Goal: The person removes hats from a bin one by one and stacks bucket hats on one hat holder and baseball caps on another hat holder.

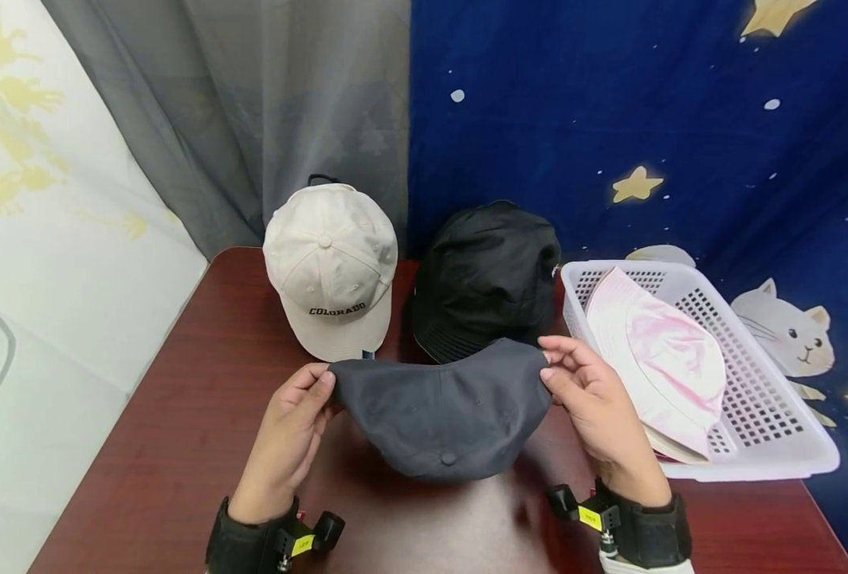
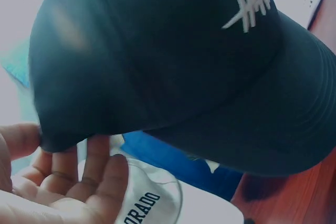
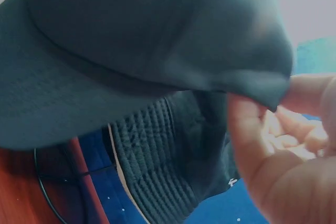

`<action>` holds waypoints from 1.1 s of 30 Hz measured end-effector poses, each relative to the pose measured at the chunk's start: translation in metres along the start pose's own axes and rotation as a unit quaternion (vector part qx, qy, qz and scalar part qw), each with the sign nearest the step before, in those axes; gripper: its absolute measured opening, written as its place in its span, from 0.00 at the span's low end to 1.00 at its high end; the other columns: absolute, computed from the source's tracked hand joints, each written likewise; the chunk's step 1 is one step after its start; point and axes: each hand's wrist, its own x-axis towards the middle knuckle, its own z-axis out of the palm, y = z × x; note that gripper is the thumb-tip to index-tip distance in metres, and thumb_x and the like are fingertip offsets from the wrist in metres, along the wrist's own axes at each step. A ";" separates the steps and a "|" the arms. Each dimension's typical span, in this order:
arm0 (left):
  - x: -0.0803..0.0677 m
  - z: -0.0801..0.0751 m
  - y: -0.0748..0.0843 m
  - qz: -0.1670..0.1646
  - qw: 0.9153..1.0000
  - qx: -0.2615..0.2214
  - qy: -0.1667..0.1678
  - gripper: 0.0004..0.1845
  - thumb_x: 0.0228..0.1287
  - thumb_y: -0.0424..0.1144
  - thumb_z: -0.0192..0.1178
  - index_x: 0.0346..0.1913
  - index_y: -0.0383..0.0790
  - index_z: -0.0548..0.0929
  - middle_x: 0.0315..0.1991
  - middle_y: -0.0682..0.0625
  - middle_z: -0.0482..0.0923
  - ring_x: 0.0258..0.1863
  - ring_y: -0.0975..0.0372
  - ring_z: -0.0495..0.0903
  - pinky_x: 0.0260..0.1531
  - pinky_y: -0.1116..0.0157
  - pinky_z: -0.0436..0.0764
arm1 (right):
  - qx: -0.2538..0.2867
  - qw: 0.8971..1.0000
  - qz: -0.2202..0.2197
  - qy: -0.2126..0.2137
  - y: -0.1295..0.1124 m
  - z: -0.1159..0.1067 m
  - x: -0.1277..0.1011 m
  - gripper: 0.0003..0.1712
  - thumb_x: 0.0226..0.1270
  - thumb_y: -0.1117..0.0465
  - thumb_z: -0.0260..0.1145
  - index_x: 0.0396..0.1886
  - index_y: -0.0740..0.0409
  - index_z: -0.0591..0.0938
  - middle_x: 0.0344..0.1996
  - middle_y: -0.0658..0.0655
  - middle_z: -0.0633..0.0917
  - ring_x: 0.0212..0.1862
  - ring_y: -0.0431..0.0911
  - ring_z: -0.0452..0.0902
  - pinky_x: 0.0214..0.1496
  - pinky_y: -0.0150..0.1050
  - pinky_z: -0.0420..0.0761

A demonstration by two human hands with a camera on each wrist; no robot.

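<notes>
Two black wrist straps sit at the bottom edge of the head view, each carrying a small yellow tag whose print is too small to read. Just beyond them the left hand [image 1: 291, 434] and the right hand [image 1: 596, 406] hold a dark grey cap [image 1: 444, 406] between them, above the reddish-brown table [image 1: 180, 414].

The cap's front bears a white embroidered mark of crossed strokes, seen in the left wrist view [image 2: 247, 1]; it does not read as letters. Behind it on the table a cream cap [image 1: 332, 267] shows the word "COLORADO" in dark capitals, and the left wrist view catches the end of that word, "ORADO".

The dark grey cap hangs between the two hands, its crown button toward the person and its edge turned away. The left hand pinches the left side, thumb on one face of the fabric and fingers [image 2: 97, 161] under it. The right hand pinches the right side the same way, thumb [image 3: 247, 129] against the cloth and the other fingers loosely curled behind.

A black bucket hat [image 1: 484, 275] rests just beside the cream cap, beyond the held cap. To the right a white perforated basket [image 1: 775, 414] holds a pink and white hat [image 1: 664, 351].
</notes>
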 end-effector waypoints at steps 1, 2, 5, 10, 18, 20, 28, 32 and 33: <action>0.001 0.000 0.000 0.009 1.000 -0.003 0.004 0.07 0.77 0.36 0.53 0.43 0.37 0.79 0.43 0.48 0.75 0.42 0.61 0.78 0.46 0.66 0.80 | -0.020 1.000 0.015 -0.010 -0.001 -0.001 0.000 0.20 0.73 0.73 0.57 0.62 0.75 0.69 0.41 0.56 0.80 0.36 0.40 0.79 0.35 0.31 0.82; 0.001 0.001 0.000 0.019 1.000 -0.007 0.003 0.07 0.77 0.36 0.52 0.43 0.37 0.79 0.43 0.48 0.74 0.41 0.62 0.78 0.45 0.67 0.80 | -0.042 0.999 0.028 -0.020 -0.002 -0.002 0.001 0.22 0.73 0.73 0.57 0.64 0.76 0.68 0.41 0.56 0.81 0.37 0.40 0.80 0.36 0.31 0.82; 0.002 0.001 0.000 0.051 0.998 -0.032 -0.014 0.08 0.78 0.33 0.50 0.42 0.38 0.80 0.41 0.48 0.74 0.38 0.63 0.78 0.39 0.69 0.80 | -0.096 0.992 0.058 -0.048 -0.004 -0.005 0.001 0.23 0.73 0.71 0.59 0.64 0.76 0.70 0.40 0.56 0.82 0.37 0.39 0.80 0.36 0.31 0.82; 0.001 0.000 0.001 0.079 0.994 -0.028 -0.069 0.10 0.79 0.30 0.46 0.47 0.37 0.78 0.41 0.48 0.75 0.35 0.63 0.78 0.34 0.69 0.79 | -0.126 0.986 0.059 -0.093 -0.006 -0.009 0.002 0.13 0.74 0.70 0.58 0.53 0.74 0.76 0.36 0.58 0.83 0.36 0.41 0.82 0.38 0.35 0.83; 0.000 -0.004 0.006 0.043 0.995 -0.014 -0.092 0.10 0.81 0.33 0.43 0.51 0.38 0.75 0.41 0.49 0.75 0.36 0.63 0.78 0.31 0.68 0.81 | -0.016 0.995 -0.039 -0.087 -0.011 -0.005 0.004 0.06 0.75 0.75 0.52 0.46 0.67 0.74 0.32 0.54 0.80 0.29 0.43 0.77 0.31 0.32 0.80; 0.002 -0.006 0.007 0.031 0.995 -0.019 -0.092 0.09 0.81 0.34 0.43 0.52 0.38 0.73 0.41 0.49 0.74 0.35 0.63 0.79 0.30 0.68 0.82 | 0.009 0.995 -0.055 -0.087 -0.012 -0.001 0.008 0.08 0.75 0.76 0.51 0.47 0.65 0.73 0.33 0.54 0.79 0.28 0.43 0.76 0.30 0.32 0.79; 0.008 -0.012 0.017 -0.035 0.998 0.006 -0.047 0.08 0.80 0.40 0.47 0.52 0.40 0.71 0.38 0.51 0.76 0.31 0.64 0.79 0.26 0.70 0.79 | 0.045 0.993 -0.041 -0.102 -0.012 0.014 0.025 0.09 0.75 0.75 0.51 0.47 0.61 0.73 0.32 0.53 0.79 0.27 0.42 0.77 0.28 0.34 0.81; 0.010 -0.015 0.023 -0.049 0.997 0.016 -0.063 0.09 0.81 0.41 0.46 0.52 0.39 0.69 0.39 0.49 0.76 0.31 0.62 0.81 0.26 0.67 0.82 | 0.040 0.993 -0.017 -0.107 -0.011 0.015 0.028 0.09 0.75 0.74 0.52 0.46 0.59 0.73 0.33 0.51 0.79 0.28 0.40 0.78 0.28 0.33 0.82; 0.010 -0.015 0.024 -0.054 0.996 0.017 -0.068 0.09 0.81 0.41 0.46 0.52 0.39 0.69 0.39 0.48 0.76 0.31 0.62 0.81 0.26 0.67 0.82 | 0.039 0.993 -0.008 -0.109 -0.011 0.015 0.029 0.08 0.76 0.74 0.52 0.46 0.59 0.73 0.33 0.51 0.80 0.28 0.40 0.78 0.28 0.34 0.83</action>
